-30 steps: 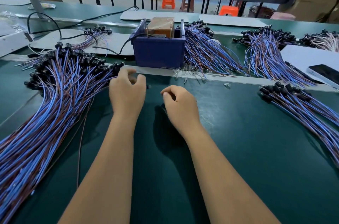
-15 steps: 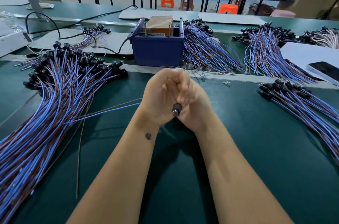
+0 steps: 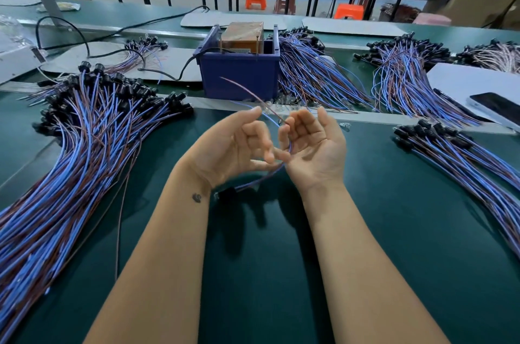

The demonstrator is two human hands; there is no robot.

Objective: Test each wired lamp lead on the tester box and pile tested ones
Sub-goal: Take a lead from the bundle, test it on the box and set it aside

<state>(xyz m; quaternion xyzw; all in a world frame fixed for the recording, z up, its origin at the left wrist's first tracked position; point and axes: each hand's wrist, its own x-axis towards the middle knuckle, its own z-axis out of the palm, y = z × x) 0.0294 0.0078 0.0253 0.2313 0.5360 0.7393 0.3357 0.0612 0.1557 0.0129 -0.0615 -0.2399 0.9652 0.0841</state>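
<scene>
Left hand (image 3: 230, 146): palm up over the worktop's middle, fingers curled, touching the right hand at the fingertips; the lead passes along its fingers, but the grip itself is blurred and I cannot tell if it pinches.
Right hand (image 3: 312, 143): palm up just beside the left, fingers curled round the lead.
Lead (image 3: 260, 180): runs between the two hands; its black socket hangs below the left wrist, its brown and blue ends rise past the fingertips toward the box.
Box (image 3: 239, 76): blue bin with a brown tester inside, beyond the hands at the worktop's far edge.
Left pile (image 3: 84, 141): large fan of leads toward the worktop's left edge.
Right pile (image 3: 461, 158): smaller fan near the right edge, well apart from the hands.
Phone (image 3: 498, 107): far right, on a white sheet.
</scene>
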